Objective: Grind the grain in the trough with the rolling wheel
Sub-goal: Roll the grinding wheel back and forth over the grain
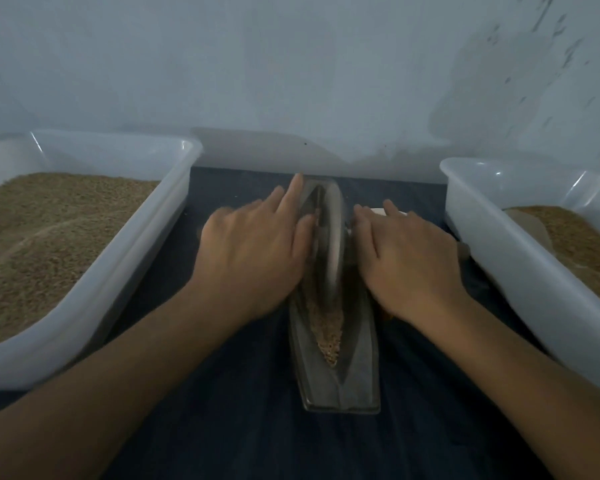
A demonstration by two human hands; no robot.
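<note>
As seen: hands (253, 251) flanking wheel (331, 237)

A dark blue cloth (243, 427) covers the surface and carries everything. A metal trough (357, 382) lies on it at the centre, running lengthwise from 6 toward 12 o'clock. A white plastic tub (94, 289) holding brown grain sits at 9 o'clock, and a second white tub (520, 265), also holding grain, at 3 o'clock, each well apart from the trough.

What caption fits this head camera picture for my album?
Two hands roll a wheel over grain in a trough.
</note>
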